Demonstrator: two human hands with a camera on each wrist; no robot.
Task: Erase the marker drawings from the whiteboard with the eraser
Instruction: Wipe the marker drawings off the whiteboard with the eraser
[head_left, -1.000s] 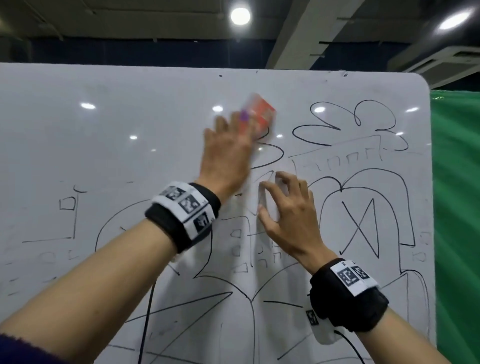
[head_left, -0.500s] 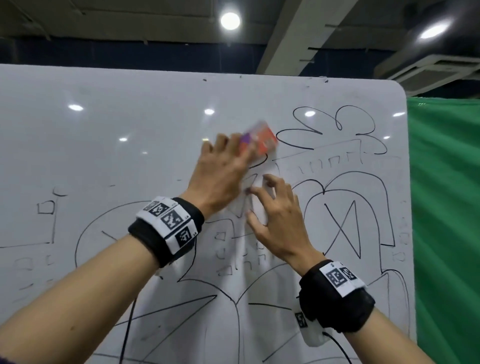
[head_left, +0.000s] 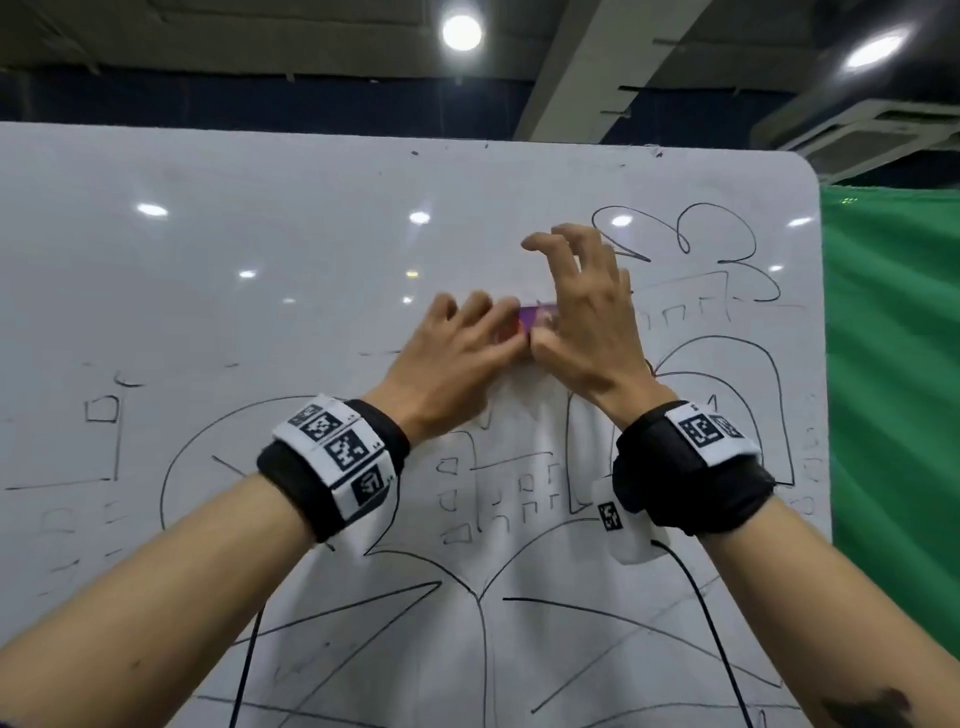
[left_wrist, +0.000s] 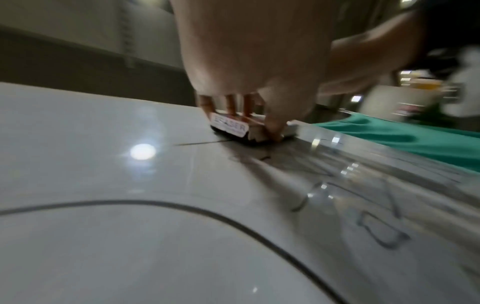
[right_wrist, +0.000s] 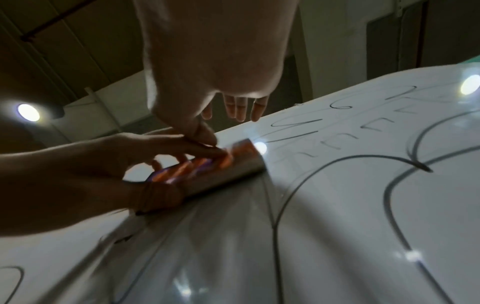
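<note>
The whiteboard fills the head view, with black marker drawings over its right and lower parts. My left hand grips the eraser, a purple and orange block, and holds it flat on the board near the middle. In the left wrist view the left hand's fingers curl over the eraser, whose label reads ERASER. My right hand is just right of it and partly covers it. In the right wrist view its fingers hang loose off the board, and its thumb touches my left hand over the eraser.
A green curtain hangs right of the board's rounded right edge. Arches and small squares are drawn under my wrists. Black cables hang from both wristbands. The upper left of the board bears no lines.
My left hand swept the eraser down the board from beside the looped drawing. My right hand rose from below the eraser to over its right end, lifting its fingers off the board.
</note>
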